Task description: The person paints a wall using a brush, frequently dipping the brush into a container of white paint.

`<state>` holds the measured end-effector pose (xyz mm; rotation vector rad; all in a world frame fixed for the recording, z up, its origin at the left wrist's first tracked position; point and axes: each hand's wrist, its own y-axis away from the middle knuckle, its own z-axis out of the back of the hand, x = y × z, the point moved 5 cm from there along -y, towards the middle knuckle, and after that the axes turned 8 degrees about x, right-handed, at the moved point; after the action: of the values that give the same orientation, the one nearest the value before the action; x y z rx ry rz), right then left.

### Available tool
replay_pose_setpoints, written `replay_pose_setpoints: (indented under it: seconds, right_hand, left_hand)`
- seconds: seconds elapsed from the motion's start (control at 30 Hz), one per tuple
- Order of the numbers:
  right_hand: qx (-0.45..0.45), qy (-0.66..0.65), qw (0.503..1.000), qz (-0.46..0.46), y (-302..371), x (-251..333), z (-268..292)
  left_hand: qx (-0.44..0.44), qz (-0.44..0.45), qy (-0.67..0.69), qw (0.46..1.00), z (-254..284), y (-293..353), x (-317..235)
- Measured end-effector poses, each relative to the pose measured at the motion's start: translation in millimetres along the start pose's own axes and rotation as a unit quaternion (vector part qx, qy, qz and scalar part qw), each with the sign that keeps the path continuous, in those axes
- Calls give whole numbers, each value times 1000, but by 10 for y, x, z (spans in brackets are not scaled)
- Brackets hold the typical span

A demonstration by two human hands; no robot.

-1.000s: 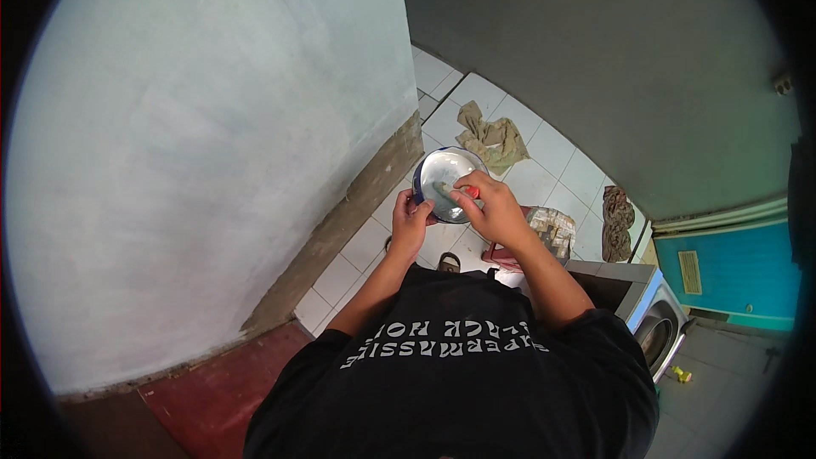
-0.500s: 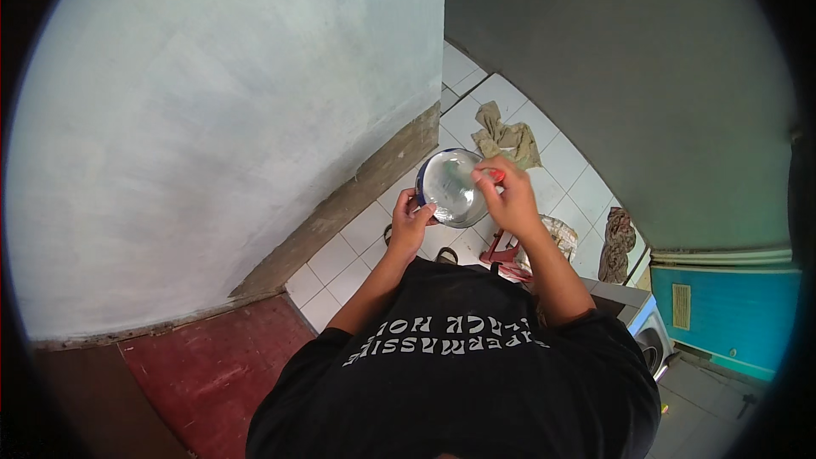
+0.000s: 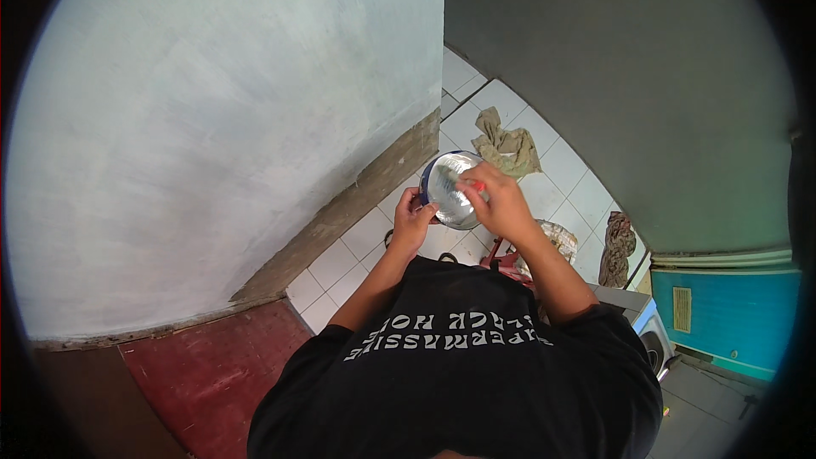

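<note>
My left hand (image 3: 414, 219) grips a round, shallow bowl (image 3: 463, 214) by its left edge, thumb over the rim and fingers behind. The bowl is shiny silver inside with a dark blue outer side, and it is tilted so its inside shows. Over its right part, my right hand (image 3: 501, 200) is closed around a small red-handled brush (image 3: 480, 186). The brush's pale greenish head is blurred against the silver surface, and the fingers cover much of the handle.
A beige cloth (image 3: 506, 144) lies crumpled on the white tiled floor (image 3: 344, 268) beyond the bowl. Beside my right forearm are a red item (image 3: 508, 263) and a brown patterned cloth (image 3: 617, 248). Walls rise on both sides; a turquoise cabinet (image 3: 727, 314) stands at right.
My right hand has moved slightly left and down with the brush across the bowl's inside. The bowl is tipped a little more, and my left hand keeps its grip.
</note>
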<state>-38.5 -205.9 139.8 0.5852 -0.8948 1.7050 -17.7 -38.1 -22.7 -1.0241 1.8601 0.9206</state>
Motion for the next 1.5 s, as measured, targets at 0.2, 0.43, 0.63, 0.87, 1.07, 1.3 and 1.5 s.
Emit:
replay_pose_setpoints:
  seconds: [0.2, 0.43, 0.63, 0.87, 1.07, 1.3, 1.5]
  right_hand:
    - [2, -72, 997, 8, 53, -154, -118]
    - [-254, -548, 773, -196, 100, -924, -30]
    - [-270, -650, 673, -229, 63, -1159, -288]
    - [-287, -651, 664, -228, -275, -1170, -764]
    - [-184, -284, 923, -183, -838, -629, -803]
    - [-9, 9, 1000, -3, -1287, -69, -1095]
    - [93, 28, 995, 23, -1237, 129, -1216]
  left_hand:
    - [-25, 6, -28, 999, 107, -16, 33]
    - [-84, 35, 68, 994, 291, -87, -13]
    - [-94, 58, 122, 986, 488, -211, -121]
    - [-68, 85, 106, 988, 949, -506, -326]
    - [-42, 81, 26, 995, 1278, -840, -622]
    - [31, 62, -16, 997, 1515, -1086, -812]
    - [27, 65, -37, 997, 1672, -1165, -911]
